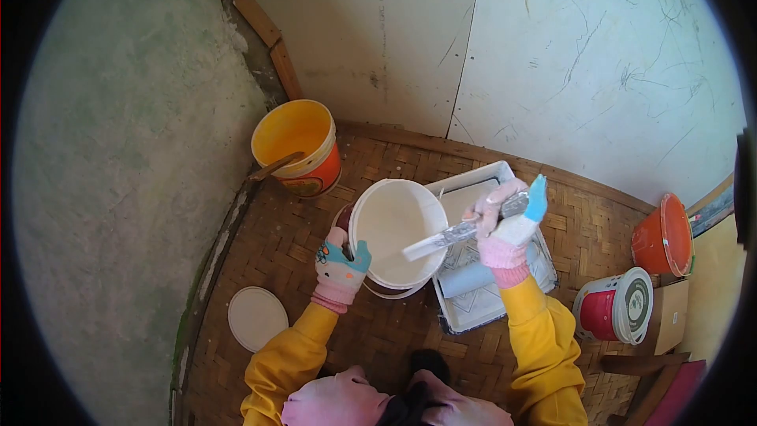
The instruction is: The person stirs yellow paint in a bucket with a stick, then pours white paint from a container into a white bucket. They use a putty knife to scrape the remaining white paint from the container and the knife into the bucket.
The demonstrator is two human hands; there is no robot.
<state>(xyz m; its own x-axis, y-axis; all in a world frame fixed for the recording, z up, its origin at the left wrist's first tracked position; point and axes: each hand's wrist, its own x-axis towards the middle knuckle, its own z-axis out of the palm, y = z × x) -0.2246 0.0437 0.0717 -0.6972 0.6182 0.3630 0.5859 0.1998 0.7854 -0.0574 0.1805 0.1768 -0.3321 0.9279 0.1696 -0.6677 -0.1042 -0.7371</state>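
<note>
A white paint bucket [434, 205] stands in front of me with pale paint inside. My left hand [339, 267], in a pink, white and blue glove, is closed on its left rim. My right hand [507, 225], gloved alike, grips a flat paint-smeared stick [441, 239] that slants down to the left, its tip over the bucket's opening. Under my right hand and beside the bucket lies a paint tray [475, 321] with whitish paint on it. A paint roller [467, 279] with a pale blue-grey cover rests in the tray, partly hidden by my wrist.
A round white lid [258, 319] lies at left on the woven floor. An orange bucket [319, 173] holding a wooden stick [276, 166] stands by the left wall. At right are a lidded paint bucket [597, 312], an orange-red bucket [653, 238] and a cardboard box [670, 315].
</note>
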